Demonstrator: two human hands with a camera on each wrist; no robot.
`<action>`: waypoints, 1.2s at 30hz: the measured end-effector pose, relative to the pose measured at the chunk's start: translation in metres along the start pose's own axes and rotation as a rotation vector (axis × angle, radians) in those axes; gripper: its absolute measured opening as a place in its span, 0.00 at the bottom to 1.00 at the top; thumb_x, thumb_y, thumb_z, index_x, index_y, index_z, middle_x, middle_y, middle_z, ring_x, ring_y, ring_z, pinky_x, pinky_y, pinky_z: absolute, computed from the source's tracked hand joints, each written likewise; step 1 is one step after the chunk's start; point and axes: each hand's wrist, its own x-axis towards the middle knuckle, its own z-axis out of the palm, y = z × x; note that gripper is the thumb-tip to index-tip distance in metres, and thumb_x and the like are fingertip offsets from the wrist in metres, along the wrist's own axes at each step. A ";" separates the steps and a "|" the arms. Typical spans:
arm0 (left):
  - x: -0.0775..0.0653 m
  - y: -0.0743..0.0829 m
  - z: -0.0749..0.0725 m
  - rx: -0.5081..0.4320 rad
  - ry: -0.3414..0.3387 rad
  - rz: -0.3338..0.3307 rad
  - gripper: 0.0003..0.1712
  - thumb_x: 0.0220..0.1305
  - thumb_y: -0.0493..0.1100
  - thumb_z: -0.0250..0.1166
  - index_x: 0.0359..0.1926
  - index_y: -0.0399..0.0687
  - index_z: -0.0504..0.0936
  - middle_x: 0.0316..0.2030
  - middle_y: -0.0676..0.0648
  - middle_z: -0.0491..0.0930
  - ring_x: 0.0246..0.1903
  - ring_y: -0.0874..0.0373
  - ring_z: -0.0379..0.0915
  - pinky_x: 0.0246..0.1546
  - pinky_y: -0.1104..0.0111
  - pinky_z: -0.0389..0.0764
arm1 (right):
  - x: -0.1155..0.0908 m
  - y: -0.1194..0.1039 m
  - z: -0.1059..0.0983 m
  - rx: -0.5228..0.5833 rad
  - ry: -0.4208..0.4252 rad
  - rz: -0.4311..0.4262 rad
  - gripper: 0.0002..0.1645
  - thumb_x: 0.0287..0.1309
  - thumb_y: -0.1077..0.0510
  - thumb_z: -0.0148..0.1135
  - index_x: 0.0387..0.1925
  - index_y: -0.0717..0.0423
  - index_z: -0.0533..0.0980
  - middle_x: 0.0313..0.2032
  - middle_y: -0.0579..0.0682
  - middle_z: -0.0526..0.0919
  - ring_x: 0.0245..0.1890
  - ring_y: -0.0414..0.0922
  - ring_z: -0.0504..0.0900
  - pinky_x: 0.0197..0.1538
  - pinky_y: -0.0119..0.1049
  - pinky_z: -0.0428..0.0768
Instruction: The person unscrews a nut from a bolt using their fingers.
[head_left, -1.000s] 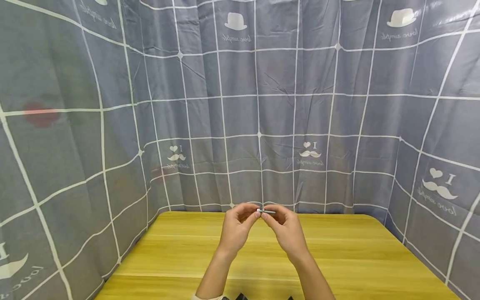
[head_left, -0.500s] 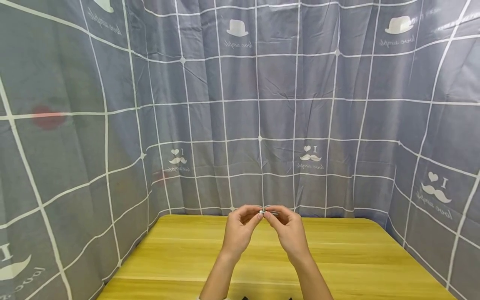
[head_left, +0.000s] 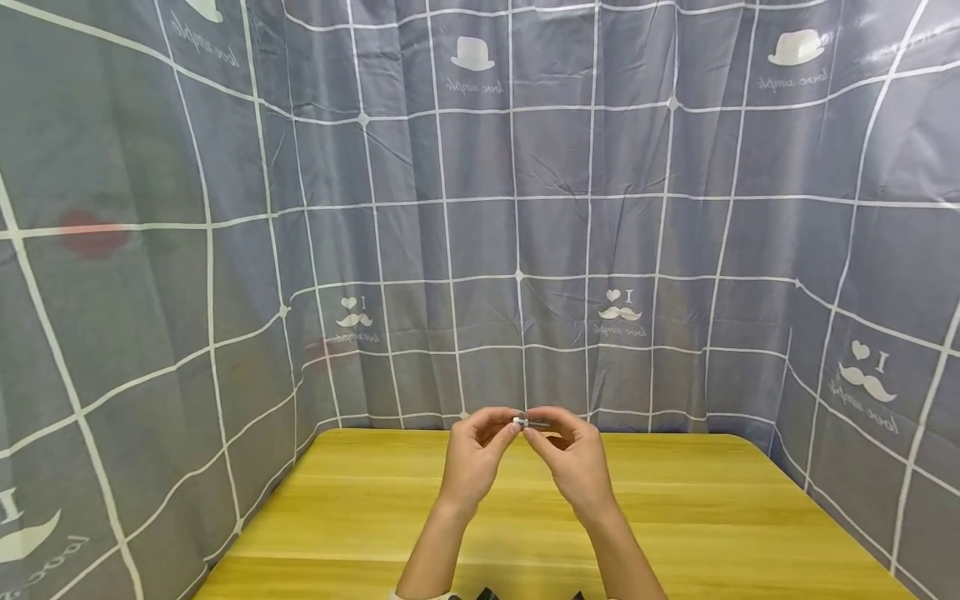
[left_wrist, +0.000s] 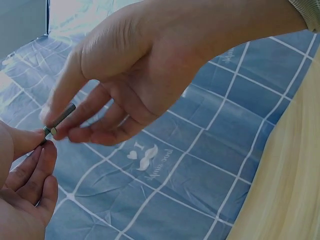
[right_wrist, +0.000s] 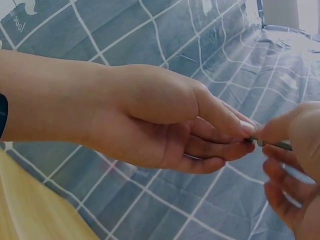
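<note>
Bolt sits pinched by my left hand at eight o'clock and right hand at four, shank toward three; more of it shows than half a second ago, so I'm probably adjusting my grip.

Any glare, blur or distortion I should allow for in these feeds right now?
Head: lines on the curtain bow, likely lens distortion, with glare upper right; left wrist: washed-out upper left, bluish cast, bolt sharp enough to show threads; right wrist: washed-out upper right, similar cast, bolt mostly hidden.
</note>
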 end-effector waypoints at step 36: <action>0.002 0.003 -0.005 0.005 -0.040 0.005 0.07 0.70 0.35 0.68 0.46 0.36 0.86 0.42 0.44 0.86 0.45 0.50 0.83 0.49 0.65 0.81 | 0.002 0.001 -0.002 -0.099 -0.030 0.104 0.12 0.70 0.56 0.68 0.50 0.58 0.84 0.46 0.50 0.86 0.45 0.49 0.83 0.50 0.45 0.80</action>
